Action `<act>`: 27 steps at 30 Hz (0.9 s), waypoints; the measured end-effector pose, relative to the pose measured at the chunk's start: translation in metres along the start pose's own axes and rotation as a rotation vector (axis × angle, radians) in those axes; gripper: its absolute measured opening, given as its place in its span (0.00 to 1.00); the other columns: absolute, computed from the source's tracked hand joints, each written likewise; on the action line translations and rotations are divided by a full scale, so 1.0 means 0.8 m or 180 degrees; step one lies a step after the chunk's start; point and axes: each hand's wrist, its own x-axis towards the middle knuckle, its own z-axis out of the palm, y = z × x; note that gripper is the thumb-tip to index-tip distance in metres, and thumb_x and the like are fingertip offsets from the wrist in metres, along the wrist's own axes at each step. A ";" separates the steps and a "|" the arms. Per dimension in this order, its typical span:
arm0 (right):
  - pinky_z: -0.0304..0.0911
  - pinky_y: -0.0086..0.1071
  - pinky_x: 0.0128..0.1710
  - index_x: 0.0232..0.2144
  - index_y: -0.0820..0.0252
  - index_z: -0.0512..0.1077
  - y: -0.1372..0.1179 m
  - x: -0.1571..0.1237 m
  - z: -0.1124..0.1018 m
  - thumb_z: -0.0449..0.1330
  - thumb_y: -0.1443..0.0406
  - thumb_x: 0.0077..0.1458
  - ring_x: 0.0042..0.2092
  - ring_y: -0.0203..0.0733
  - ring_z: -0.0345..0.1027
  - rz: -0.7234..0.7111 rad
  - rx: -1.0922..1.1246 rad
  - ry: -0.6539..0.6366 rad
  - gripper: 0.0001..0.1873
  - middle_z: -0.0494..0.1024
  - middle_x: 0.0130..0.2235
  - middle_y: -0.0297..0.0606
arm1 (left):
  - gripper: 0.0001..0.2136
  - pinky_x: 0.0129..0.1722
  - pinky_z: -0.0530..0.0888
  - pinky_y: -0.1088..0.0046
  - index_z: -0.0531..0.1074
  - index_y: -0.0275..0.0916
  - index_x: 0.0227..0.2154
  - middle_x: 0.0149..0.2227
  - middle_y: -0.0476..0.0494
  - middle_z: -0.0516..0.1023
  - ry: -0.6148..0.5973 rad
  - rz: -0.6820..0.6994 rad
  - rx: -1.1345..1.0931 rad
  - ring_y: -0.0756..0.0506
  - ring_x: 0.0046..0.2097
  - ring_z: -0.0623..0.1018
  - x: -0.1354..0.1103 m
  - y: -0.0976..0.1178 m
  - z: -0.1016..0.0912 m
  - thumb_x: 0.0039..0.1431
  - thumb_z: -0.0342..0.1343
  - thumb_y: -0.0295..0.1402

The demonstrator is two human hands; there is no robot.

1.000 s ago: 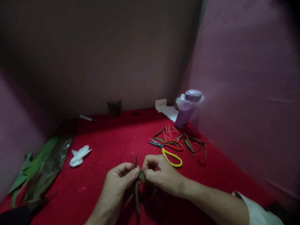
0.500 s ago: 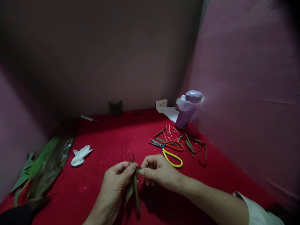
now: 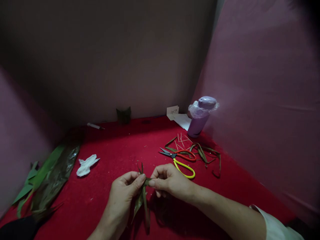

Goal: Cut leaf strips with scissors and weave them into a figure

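Note:
My left hand [image 3: 123,193] and my right hand [image 3: 170,181] meet over the red cloth table [image 3: 115,150], both pinching a folded strip of dark green leaf [image 3: 143,200]. The leaf's loose ends hang down between my wrists and two thin tips poke up above my fingers. My right thumb and forefinger grip a short fold of the leaf right next to my left thumb. Scissors with a red and a yellow handle [image 3: 181,160] lie just beyond my right hand.
Cut leaf strips [image 3: 203,153] and thin wooden sticks [image 3: 180,140] lie by a purple bottle [image 3: 198,116] at the back right. White papers [image 3: 178,116], a pen [image 3: 95,126], crumpled tissue [image 3: 86,165] and long green leaves [image 3: 47,180] at the left. Pink walls enclose the table.
My hands have lifted slightly away from me with the leaf. The pinch has tightened and the leaf tips now stand higher above my fingers.

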 end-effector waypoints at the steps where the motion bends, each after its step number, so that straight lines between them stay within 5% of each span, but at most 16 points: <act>1: 0.48 0.21 0.13 0.23 0.62 0.64 -0.002 0.001 -0.003 0.60 0.58 0.43 0.14 0.25 0.53 0.0025 -0.0045 -0.0035 0.13 0.67 0.16 0.26 | 0.13 0.17 0.57 0.80 0.69 0.35 0.19 0.15 0.56 0.65 0.0053 0.0017 0.0005 0.56 0.17 0.62 0.001 0.001 0.000 0.41 0.65 0.38; 6: 0.47 0.20 0.11 0.30 0.62 0.66 -0.013 0.004 -0.029 0.60 0.61 0.42 0.13 0.26 0.52 0.0056 -0.0355 -0.0046 0.12 0.68 0.18 0.25 | 0.13 0.17 0.58 0.81 0.72 0.35 0.23 0.16 0.56 0.67 0.0469 0.0314 0.0094 0.57 0.17 0.62 0.012 0.010 -0.008 0.39 0.65 0.39; 10: 0.43 0.20 0.10 0.24 0.62 0.64 -0.013 0.009 -0.044 0.57 0.64 0.45 0.12 0.25 0.50 -0.0020 -0.0821 0.0136 0.07 0.66 0.17 0.27 | 0.11 0.20 0.64 0.79 0.72 0.33 0.25 0.19 0.53 0.70 0.0684 0.0612 0.0450 0.55 0.20 0.68 0.026 0.007 -0.015 0.44 0.63 0.37; 14: 0.48 0.22 0.12 0.25 0.61 0.65 -0.006 0.014 -0.044 0.54 0.63 0.48 0.14 0.28 0.52 -0.0242 -0.1288 0.0286 0.06 0.65 0.17 0.27 | 0.10 0.32 0.74 0.68 0.70 0.35 0.39 0.37 0.45 0.74 0.0734 0.0760 0.1016 0.49 0.33 0.75 0.040 0.003 -0.017 0.58 0.53 0.35; 16: 0.54 0.25 0.16 0.23 0.62 0.67 -0.002 0.015 -0.042 0.54 0.63 0.49 0.17 0.32 0.57 -0.0454 -0.1571 0.0455 0.07 0.65 0.17 0.29 | 0.13 0.37 0.74 0.63 0.68 0.36 0.44 0.43 0.42 0.73 0.0790 0.0853 0.1306 0.46 0.39 0.75 0.043 0.005 -0.019 0.58 0.52 0.35; 19: 0.61 0.36 0.35 0.27 0.62 0.70 0.002 0.012 -0.036 0.56 0.65 0.49 0.33 0.43 0.67 -0.0908 -0.1949 0.0897 0.06 0.73 0.30 0.41 | 0.14 0.41 0.73 0.59 0.67 0.37 0.46 0.47 0.41 0.71 0.1000 0.1050 0.1734 0.43 0.44 0.74 0.041 0.019 -0.026 0.58 0.52 0.35; 22: 0.56 0.43 0.45 0.33 0.60 0.71 0.005 0.006 -0.027 0.54 0.66 0.52 0.43 0.47 0.63 -0.1565 -0.2565 0.1318 0.07 0.71 0.40 0.44 | 0.14 0.42 0.72 0.59 0.67 0.38 0.46 0.48 0.41 0.71 0.1126 0.1183 0.2213 0.43 0.44 0.74 0.037 0.047 -0.045 0.58 0.52 0.35; 27: 0.59 0.40 0.41 0.30 0.59 0.71 0.014 0.000 -0.009 0.53 0.67 0.56 0.38 0.44 0.64 -0.2175 -0.3324 0.1435 0.07 0.72 0.35 0.40 | 0.15 0.41 0.73 0.59 0.67 0.37 0.47 0.48 0.41 0.71 0.1663 0.1009 0.3174 0.43 0.44 0.74 0.040 0.103 -0.117 0.58 0.52 0.35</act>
